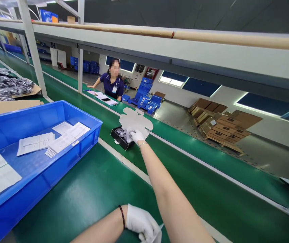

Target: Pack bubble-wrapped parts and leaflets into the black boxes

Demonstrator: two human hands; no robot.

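Note:
My right hand (pixel 137 136), in a white glove, is stretched out over an open black box (pixel 124 143) on the green conveyor belt. Its fingers are closed on a clear plastic bag (pixel 128 135) inside the box; what the bag contains is hard to make out. Behind the hand, the box's lid (pixel 136 122) stands raised, its pale inner side showing. Low in the view, my left hand (pixel 144 224), gloved too, is curled around what looks like a piece of white paper (pixel 157 235), partly hidden by the fingers and cut off by the frame edge.
A blue bin (pixel 40 175) with bundled printed leaflets (pixel 69 136) stands at left. Plastic-wrapped parts (pixel 7 84) lie behind it. A shelf beam (pixel 185 44) and posts (pixel 80 71) cross above the belt. Opposite sits a person (pixel 111 84) beside papers and a phone (pixel 106 99).

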